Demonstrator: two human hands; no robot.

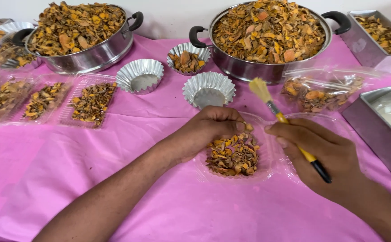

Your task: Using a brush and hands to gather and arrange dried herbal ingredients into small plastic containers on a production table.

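Clamshell tray (267, 172): clear plastic, open, lies on the pink worktop (159, 197) in front of the person; it holds a heap of dried orange-brown chips (233, 154).
Left hand (209, 130): fingers curled closed over the far edge of the heap, touching the chips.
Right hand (325, 154): just right of the tray, closed around a yellow-handled brush (278, 112), bristles up.
Progress: three filled trays (43, 101) far left of the clamshell tray; two foil cups (209, 89) behind it are empty, one has chips; two pots (269, 33) are heaped full, so much is left.
Room: free worktop near and left of the tray; metal tins (379, 130) crowd its right.
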